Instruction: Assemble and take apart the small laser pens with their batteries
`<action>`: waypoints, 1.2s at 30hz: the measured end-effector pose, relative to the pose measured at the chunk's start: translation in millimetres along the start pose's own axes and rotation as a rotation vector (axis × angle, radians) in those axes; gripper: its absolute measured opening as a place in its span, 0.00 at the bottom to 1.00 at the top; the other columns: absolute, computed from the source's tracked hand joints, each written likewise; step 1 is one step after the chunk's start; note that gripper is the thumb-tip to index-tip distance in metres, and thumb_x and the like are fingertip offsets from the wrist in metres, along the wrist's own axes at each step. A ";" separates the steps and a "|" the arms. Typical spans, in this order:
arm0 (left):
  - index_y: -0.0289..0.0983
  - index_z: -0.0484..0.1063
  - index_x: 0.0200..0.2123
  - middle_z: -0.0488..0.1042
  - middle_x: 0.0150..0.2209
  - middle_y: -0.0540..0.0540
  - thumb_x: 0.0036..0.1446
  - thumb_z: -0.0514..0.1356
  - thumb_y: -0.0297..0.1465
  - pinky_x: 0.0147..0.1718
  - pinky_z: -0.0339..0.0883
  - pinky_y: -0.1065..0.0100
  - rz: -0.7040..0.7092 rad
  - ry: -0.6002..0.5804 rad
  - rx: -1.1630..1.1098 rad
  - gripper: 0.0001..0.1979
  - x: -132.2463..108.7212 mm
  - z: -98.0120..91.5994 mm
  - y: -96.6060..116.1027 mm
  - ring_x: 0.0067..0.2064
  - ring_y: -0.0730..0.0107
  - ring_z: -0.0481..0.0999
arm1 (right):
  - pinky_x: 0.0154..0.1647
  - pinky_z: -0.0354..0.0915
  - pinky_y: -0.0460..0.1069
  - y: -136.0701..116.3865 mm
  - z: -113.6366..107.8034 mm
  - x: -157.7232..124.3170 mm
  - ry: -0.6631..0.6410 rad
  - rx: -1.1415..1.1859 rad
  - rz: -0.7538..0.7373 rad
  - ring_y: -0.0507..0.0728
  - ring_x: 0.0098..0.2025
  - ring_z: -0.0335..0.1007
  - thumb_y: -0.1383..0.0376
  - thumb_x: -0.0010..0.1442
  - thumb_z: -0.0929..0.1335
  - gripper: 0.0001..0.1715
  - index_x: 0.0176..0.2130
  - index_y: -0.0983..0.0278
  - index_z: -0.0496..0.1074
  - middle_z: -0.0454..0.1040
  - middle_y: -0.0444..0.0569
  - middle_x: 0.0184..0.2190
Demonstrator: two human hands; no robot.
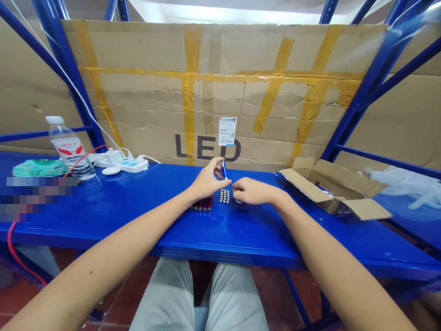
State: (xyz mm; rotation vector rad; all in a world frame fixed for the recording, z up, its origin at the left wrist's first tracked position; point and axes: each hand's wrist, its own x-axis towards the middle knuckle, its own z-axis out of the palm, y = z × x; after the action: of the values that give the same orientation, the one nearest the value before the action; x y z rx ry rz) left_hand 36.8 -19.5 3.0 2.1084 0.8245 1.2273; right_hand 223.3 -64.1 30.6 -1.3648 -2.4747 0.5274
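Note:
A slim blue tube with a silvery lower end (224, 170) stands nearly upright between the thumb and fingers of my left hand (209, 177), above the table. My right hand (253, 191) is just to the right, fingers curled in, with a dark piece (238, 201) showing beneath them; what that piece is, I cannot make out. Between and below the hands, several small round silvery caps (224, 196) stand on the table in neat rows. Left of them lies a row of red and dark tubes (203, 205) with shiny ends, partly covered by my left hand and forearm.
The blue table (138, 207) backs onto a large taped cardboard sheet (155, 101). An open cardboard box (330, 184) stands at right, clear plastic bags (409, 188) beyond it. At left are a water bottle (70, 149), a tissue pack (39, 168) and a power strip (131, 163).

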 end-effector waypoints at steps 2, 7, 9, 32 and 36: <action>0.35 0.55 0.59 0.72 0.37 0.47 0.47 0.63 0.23 0.33 0.69 0.64 -0.182 0.005 -0.277 0.36 2.3 3.4 1.8 0.33 0.70 0.75 | 0.25 0.56 0.47 6.4 -4.2 3.1 0.164 0.178 0.006 0.52 0.25 0.60 0.68 0.52 0.62 0.06 0.24 0.63 0.63 0.69 0.45 0.22; 0.34 0.60 0.51 0.70 0.31 0.49 0.44 0.54 0.15 0.19 0.56 0.73 -0.445 0.104 -0.600 0.29 6.0 2.4 8.6 0.21 0.79 0.66 | 0.19 0.57 0.46 12.8 1.9 17.0 0.375 0.719 0.201 0.51 0.19 0.60 0.70 0.54 0.61 0.06 0.35 0.61 0.60 0.64 0.41 0.19; 0.35 0.62 0.49 0.68 0.28 0.52 0.44 0.53 0.16 0.16 0.47 0.75 -0.454 0.125 -0.616 0.26 5.8 0.5 11.5 0.17 0.83 0.59 | 0.19 0.56 0.47 10.9 7.8 21.3 0.427 0.862 0.217 0.50 0.18 0.54 0.71 0.54 0.61 0.08 0.36 0.61 0.62 0.57 0.38 0.17; 0.36 0.64 0.44 0.66 0.20 0.57 0.59 0.55 0.26 0.21 0.52 0.74 -0.312 0.016 -0.266 0.09 -0.2 11.2 12.0 0.19 0.79 0.59 | 0.33 0.63 0.49 15.4 29.6 28.3 0.494 0.462 0.000 0.54 0.28 0.64 0.63 0.62 0.60 0.14 0.49 0.61 0.63 0.68 0.44 0.27; 0.36 0.64 0.44 0.65 0.19 0.57 0.57 0.55 0.25 0.24 0.56 0.73 -0.271 0.008 -0.253 0.10 -2.8 12.9 16.7 0.21 0.78 0.62 | 0.35 0.62 0.50 10.1 30.5 27.7 0.531 0.367 -0.023 0.55 0.31 0.64 0.65 0.62 0.58 0.12 0.47 0.61 0.61 0.69 0.46 0.30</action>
State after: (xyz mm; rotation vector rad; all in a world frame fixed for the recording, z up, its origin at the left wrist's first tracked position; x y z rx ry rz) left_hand 51.0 -34.5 8.0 1.7287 0.8758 1.1300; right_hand 204.3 -41.2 0.3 -1.1454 -1.8590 0.5026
